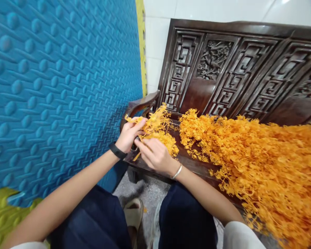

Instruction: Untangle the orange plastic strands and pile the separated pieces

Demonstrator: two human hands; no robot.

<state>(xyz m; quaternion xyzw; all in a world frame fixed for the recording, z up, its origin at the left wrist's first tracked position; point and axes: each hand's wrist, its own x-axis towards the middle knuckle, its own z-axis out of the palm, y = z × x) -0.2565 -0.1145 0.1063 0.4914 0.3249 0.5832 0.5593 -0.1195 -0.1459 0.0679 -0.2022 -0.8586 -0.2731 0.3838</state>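
Observation:
My left hand [131, 133], with a black band on its wrist, is closed on a small bunch of orange plastic sprigs [158, 121] at the left end of a dark carved wooden bench [197, 95]. My right hand [155, 155], wearing a silver bracelet, lies just below it with fingers pinched on a thin orange stem [137, 156] of the same bunch. A second small clump of orange sprigs [167, 141] rests on the seat beside my right hand.
A large heap of orange plastic sprigs [261, 166] covers the bench seat to the right. A blue embossed foam mat [62, 86] with a yellow edge leans at the left. My knees in dark trousers and a sandal [133, 214] show below on the grey floor.

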